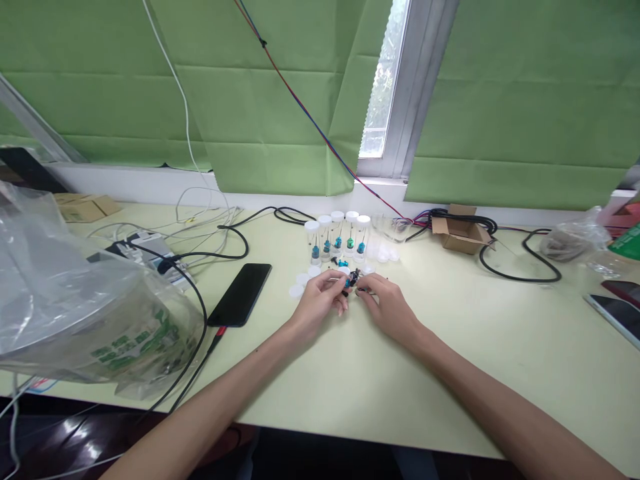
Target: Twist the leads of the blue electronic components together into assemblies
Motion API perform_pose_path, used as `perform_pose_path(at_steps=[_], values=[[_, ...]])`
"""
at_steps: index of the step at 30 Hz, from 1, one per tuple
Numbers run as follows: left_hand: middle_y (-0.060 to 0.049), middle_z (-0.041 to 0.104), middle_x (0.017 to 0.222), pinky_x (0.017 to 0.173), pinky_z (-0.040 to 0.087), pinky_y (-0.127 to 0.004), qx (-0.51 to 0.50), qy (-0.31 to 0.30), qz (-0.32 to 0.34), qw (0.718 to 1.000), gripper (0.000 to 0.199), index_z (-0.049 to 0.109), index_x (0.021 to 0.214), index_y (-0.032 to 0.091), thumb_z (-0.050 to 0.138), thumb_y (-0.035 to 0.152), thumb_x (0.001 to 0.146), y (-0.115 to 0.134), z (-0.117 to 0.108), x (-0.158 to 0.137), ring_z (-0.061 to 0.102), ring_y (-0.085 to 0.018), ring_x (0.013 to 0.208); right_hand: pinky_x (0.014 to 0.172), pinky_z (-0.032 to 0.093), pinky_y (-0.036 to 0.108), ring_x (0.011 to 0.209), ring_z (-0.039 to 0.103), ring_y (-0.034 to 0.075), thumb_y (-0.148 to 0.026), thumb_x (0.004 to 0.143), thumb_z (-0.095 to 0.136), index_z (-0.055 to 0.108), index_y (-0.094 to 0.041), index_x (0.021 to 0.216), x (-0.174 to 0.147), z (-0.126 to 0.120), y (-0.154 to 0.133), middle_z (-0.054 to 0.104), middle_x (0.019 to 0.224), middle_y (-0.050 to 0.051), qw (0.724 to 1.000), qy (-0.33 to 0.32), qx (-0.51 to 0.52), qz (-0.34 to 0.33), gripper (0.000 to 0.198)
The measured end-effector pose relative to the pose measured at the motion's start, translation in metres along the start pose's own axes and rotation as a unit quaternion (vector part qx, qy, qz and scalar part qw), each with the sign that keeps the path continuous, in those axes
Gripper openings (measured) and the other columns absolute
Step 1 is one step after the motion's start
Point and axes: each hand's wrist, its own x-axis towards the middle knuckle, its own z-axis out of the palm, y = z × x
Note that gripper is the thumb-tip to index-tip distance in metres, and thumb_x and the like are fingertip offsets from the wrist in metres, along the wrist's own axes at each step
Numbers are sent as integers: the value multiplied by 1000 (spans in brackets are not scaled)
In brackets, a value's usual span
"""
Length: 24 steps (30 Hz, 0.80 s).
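Note:
My left hand is closed in a pinch on a small blue piece, whose exact kind is too small to tell. Close beside it, my right hand has thumb and fingertips pressed together, and what lies between them cannot be made out. A small black piece shows between the two hands. Just beyond stand several clear tubes with white caps, each with a blue or teal part inside. Loose teal and black bits lie in front of the tubes, and white round caps lie left of my left hand.
A black phone lies left of my hands, near a power strip with tangled cables. A large plastic bag fills the left side. An open cardboard box, coiled black cable and another phone are to the right.

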Motion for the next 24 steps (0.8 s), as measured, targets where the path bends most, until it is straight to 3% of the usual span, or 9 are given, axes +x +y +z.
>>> perform_pose_path(at_steps=[12, 24], values=[[-2, 61, 76, 47, 43, -23, 18, -7, 13, 1000, 33, 61, 92, 16, 73, 43, 76, 0, 0, -1, 58, -10, 52, 73, 48, 31, 81, 63, 20, -13, 93, 52, 64, -21, 93, 1, 0, -3, 69, 90, 5, 999, 31, 27, -19, 13], [0, 60, 74, 50, 46, -27, 124, -16, 65, 990, 30, 63, 90, 18, 64, 47, 83, -5, -2, 1, 55, -11, 50, 70, 48, 30, 76, 64, 19, -17, 92, 57, 65, -20, 89, 1, -2, -5, 70, 84, 4, 998, 31, 31, -34, 8]])
